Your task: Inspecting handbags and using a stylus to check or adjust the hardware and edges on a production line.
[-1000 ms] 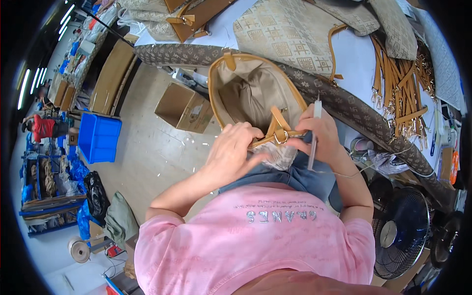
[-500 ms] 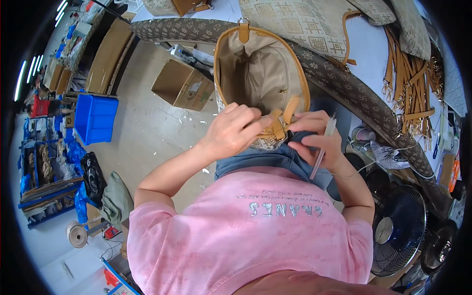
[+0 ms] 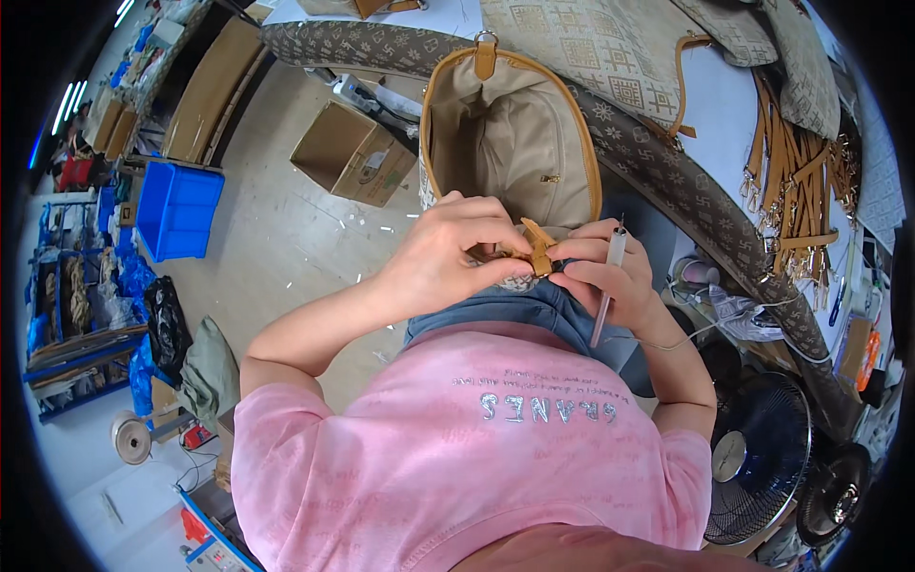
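An open handbag (image 3: pixel 519 124) with a beige lining and tan trim rests upright against my lap, its mouth facing up. A small zipped pocket shows inside it. At the near rim, my left hand (image 3: pixel 453 246) pinches a short tan leather strap (image 3: pixel 541 259). My right hand (image 3: pixel 615 278) meets it from the other side, its fingertips at the strap's end beside a small dark piece I cannot make out. A slim, translucent pen-like tool (image 3: pixel 606 291) is tucked between the right hand's fingers, tip up.
Beyond the bag, a table carries patterned bag pieces (image 3: pixel 581 48) and a bundle of tan straps with metal clips (image 3: pixel 796 181). A cardboard box (image 3: pixel 353 157) and a blue crate (image 3: pixel 181 210) stand on the left. Fans (image 3: pixel 758 458) stand close at my right.
The strap's loose end, which stuck up toward the bag's mouth, is now lower between my fingers. My right hand has turned slightly, bringing the pen-like tool more upright.
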A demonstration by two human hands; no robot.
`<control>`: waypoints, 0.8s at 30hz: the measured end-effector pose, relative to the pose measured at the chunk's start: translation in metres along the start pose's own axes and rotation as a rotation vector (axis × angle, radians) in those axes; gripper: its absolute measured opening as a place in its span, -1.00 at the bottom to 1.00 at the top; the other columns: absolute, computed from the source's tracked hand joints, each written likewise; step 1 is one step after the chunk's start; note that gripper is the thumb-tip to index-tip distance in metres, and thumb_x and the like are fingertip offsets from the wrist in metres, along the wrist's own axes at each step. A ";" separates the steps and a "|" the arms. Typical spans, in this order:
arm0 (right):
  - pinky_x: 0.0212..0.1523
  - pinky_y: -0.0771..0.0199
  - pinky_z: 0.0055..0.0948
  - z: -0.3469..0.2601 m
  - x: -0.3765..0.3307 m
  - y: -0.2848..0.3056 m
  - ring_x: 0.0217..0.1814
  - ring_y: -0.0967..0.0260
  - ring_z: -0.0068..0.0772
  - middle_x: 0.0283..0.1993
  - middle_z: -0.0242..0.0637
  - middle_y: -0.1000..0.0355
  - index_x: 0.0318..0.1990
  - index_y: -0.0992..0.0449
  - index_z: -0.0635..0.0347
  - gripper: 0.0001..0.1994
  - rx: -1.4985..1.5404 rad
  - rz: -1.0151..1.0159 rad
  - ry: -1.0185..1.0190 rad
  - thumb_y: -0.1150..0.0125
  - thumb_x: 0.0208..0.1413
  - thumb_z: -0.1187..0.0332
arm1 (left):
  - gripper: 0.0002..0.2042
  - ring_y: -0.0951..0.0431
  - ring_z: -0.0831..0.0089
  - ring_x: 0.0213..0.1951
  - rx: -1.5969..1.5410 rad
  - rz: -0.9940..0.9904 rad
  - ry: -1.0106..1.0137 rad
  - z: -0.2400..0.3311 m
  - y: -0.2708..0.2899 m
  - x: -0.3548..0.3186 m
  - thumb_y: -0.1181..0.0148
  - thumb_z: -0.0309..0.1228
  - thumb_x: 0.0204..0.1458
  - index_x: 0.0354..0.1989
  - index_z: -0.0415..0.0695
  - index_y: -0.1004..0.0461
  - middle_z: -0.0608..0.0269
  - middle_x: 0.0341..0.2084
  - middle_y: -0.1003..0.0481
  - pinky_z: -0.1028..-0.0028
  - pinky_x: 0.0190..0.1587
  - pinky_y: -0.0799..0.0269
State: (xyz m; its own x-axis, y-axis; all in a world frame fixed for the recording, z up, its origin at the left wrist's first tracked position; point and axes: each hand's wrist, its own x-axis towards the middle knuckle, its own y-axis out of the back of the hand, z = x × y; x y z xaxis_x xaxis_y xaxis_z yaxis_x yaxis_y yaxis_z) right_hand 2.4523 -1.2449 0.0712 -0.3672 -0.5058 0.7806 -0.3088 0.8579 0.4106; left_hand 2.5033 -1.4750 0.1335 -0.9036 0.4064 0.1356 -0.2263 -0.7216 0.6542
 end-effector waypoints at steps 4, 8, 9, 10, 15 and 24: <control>-0.25 -0.48 -0.33 -0.012 0.006 0.017 -0.33 -0.46 -0.25 -0.25 -0.13 -0.50 -0.23 -0.53 0.20 -0.60 0.338 -0.053 -0.249 -0.09 0.15 -0.01 | -0.86 -0.45 0.44 -0.53 -0.028 0.057 -0.052 -0.001 -0.003 0.003 -0.35 -0.42 -0.12 -0.40 -0.12 -0.52 0.35 -0.58 -0.45 0.45 -0.36 -0.23; -0.26 -0.49 -0.35 -0.018 0.018 0.028 -0.37 -0.43 -0.30 -0.25 -0.10 -0.41 -0.22 -0.60 0.30 -0.26 0.794 -0.011 -0.550 0.26 0.18 -0.28 | -0.90 -0.44 0.45 -0.55 0.029 0.074 -0.090 0.000 -0.007 0.006 -0.33 -0.44 -0.10 -0.43 -0.12 -0.52 0.34 -0.60 -0.44 0.44 -0.35 -0.23; -0.26 -0.49 -0.37 -0.018 0.021 0.029 -0.39 -0.42 -0.31 -0.26 -0.09 -0.37 -0.22 -0.61 0.33 -0.16 0.936 0.014 -0.636 0.37 0.17 -0.36 | -0.90 -0.44 0.45 -0.55 0.030 0.065 -0.073 0.001 -0.007 0.006 -0.32 -0.44 -0.10 -0.43 -0.12 -0.52 0.34 -0.60 -0.44 0.44 -0.35 -0.23; -0.31 -0.46 -0.51 -0.013 0.025 0.029 -0.45 -0.36 -0.35 -0.27 -0.14 -0.28 -0.18 -0.59 0.39 -0.28 1.072 0.044 -0.646 0.18 0.23 -0.23 | -0.90 -0.44 0.45 -0.55 0.032 0.054 -0.059 0.002 -0.007 0.007 -0.32 -0.44 -0.10 -0.43 -0.12 -0.52 0.34 -0.60 -0.44 0.44 -0.35 -0.22; -0.39 -0.40 -0.61 0.003 0.036 0.030 -0.45 -0.34 -0.47 -0.30 -0.19 -0.30 -0.22 -0.57 0.39 -0.57 0.804 -0.194 -0.650 -0.07 0.25 0.08 | -0.91 -0.47 0.46 -0.51 0.043 0.006 -0.027 0.002 -0.006 0.008 -0.32 -0.47 -0.11 -0.47 -0.15 -0.52 0.32 -0.56 -0.50 0.46 -0.35 -0.20; -0.46 -0.33 -0.67 -0.010 0.036 0.029 -0.44 -0.32 -0.67 -0.32 -0.31 -0.35 -0.39 -0.42 0.30 -0.89 0.701 -0.232 -0.883 -0.26 0.03 0.59 | -0.89 -0.43 0.47 -0.56 0.028 0.091 -0.144 -0.004 -0.013 0.009 -0.33 -0.43 -0.10 -0.46 -0.12 -0.50 0.36 -0.63 -0.42 0.45 -0.35 -0.17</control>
State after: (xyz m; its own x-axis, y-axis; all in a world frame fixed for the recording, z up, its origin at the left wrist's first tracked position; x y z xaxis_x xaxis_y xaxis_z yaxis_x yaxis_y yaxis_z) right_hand 2.4388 -1.2372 0.1163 -0.6390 -0.7692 0.0051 -0.7677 0.6373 -0.0670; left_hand 2.4965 -1.4639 0.1227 -0.8579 0.4176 0.2995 -0.1336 -0.7440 0.6547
